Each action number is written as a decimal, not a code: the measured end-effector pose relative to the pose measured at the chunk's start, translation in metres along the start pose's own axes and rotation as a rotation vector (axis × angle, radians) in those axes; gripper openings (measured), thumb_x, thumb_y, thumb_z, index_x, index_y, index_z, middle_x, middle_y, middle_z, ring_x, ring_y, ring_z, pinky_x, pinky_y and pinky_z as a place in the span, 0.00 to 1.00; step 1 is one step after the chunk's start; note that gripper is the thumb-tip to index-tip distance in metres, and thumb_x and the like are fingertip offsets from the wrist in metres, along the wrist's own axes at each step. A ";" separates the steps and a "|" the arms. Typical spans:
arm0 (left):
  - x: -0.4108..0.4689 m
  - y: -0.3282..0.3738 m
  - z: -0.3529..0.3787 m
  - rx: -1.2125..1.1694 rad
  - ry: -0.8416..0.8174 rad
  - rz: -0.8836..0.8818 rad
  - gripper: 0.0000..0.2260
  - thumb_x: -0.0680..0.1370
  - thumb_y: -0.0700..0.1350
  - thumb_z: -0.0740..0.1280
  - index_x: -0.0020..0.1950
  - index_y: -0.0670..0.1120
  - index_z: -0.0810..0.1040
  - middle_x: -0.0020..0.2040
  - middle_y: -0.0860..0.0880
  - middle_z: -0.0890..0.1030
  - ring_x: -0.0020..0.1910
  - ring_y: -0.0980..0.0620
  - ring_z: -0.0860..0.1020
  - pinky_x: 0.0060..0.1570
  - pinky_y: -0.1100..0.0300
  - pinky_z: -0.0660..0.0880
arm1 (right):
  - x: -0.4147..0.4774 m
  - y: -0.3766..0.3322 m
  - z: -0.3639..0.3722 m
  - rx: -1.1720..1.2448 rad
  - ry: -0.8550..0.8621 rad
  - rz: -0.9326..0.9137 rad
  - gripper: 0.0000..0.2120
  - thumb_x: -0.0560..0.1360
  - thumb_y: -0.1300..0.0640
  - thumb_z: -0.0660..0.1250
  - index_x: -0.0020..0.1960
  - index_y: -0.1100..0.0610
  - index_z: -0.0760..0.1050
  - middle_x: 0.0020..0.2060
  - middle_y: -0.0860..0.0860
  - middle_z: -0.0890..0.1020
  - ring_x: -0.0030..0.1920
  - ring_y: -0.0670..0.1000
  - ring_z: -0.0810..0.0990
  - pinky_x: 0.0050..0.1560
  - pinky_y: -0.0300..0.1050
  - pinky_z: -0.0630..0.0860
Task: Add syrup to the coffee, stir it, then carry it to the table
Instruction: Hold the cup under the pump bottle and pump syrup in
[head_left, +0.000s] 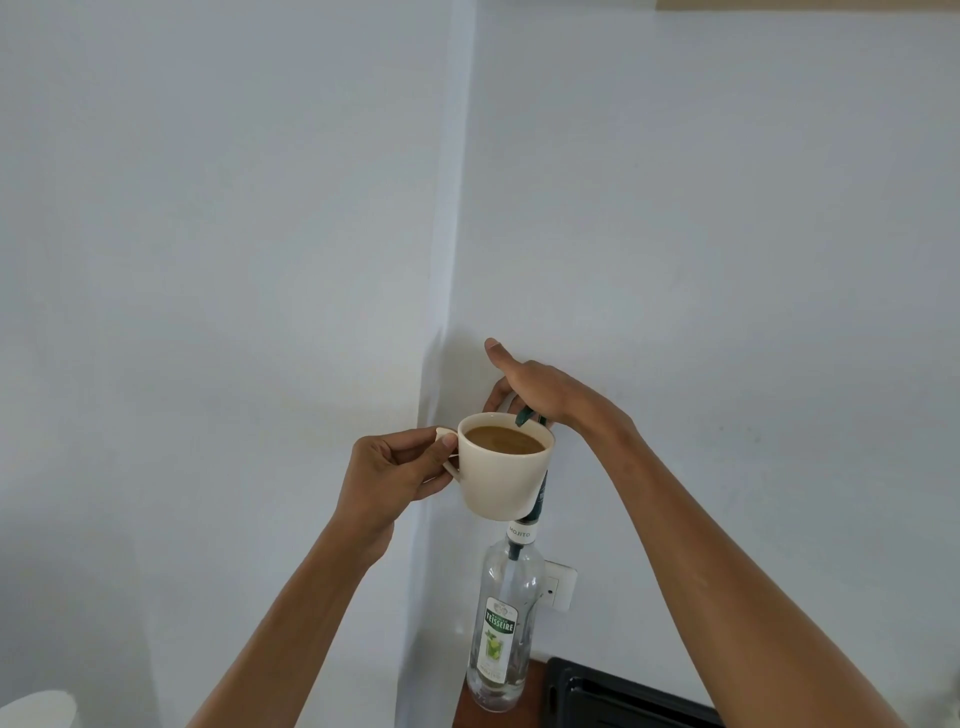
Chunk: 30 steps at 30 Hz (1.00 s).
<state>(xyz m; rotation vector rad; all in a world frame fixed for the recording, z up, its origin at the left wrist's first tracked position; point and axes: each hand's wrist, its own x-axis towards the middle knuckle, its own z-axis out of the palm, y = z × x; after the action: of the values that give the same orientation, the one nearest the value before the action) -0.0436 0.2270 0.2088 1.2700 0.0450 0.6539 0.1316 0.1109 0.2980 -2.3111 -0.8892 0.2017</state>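
Note:
A cream cup (501, 480) full of light brown coffee is held in the air by its handle in my left hand (392, 475). Behind and below it stands a clear glass syrup bottle (501, 623) with a green and white label and a dark green pump. My right hand (540, 389) rests palm down on the pump head, whose green spout (522, 417) pokes over the cup's far rim. The cup hides the pump's upper stem.
White walls meet in a corner right behind the bottle. A white wall socket (558, 584) sits beside the bottle. A black appliance (613, 693) lies on the brown counter at the bottom right. A white object (36, 709) shows at the bottom left.

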 end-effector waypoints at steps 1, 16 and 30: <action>0.000 0.000 0.000 -0.001 0.000 0.001 0.07 0.70 0.46 0.76 0.45 0.50 0.91 0.46 0.43 0.91 0.46 0.49 0.89 0.44 0.62 0.85 | 0.000 0.000 0.000 0.000 0.000 0.002 0.46 0.72 0.21 0.40 0.41 0.53 0.87 0.43 0.53 0.87 0.45 0.54 0.85 0.39 0.45 0.75; -0.005 0.000 0.005 0.015 0.029 0.011 0.11 0.78 0.38 0.73 0.44 0.51 0.91 0.45 0.44 0.91 0.45 0.49 0.90 0.43 0.63 0.85 | -0.008 -0.003 0.000 -0.027 0.027 0.032 0.45 0.67 0.19 0.43 0.37 0.52 0.87 0.38 0.48 0.86 0.41 0.51 0.85 0.36 0.44 0.76; -0.011 0.003 -0.001 0.023 0.002 0.020 0.05 0.74 0.44 0.75 0.46 0.51 0.91 0.46 0.44 0.91 0.47 0.49 0.89 0.45 0.63 0.84 | -0.011 -0.009 -0.005 0.048 0.073 0.000 0.44 0.77 0.26 0.39 0.44 0.52 0.87 0.37 0.53 0.87 0.41 0.53 0.86 0.39 0.45 0.77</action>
<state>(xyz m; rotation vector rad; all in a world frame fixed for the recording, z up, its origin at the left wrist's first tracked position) -0.0545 0.2226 0.2081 1.2931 0.0414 0.6739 0.1199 0.1057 0.3069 -2.2594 -0.8390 0.1363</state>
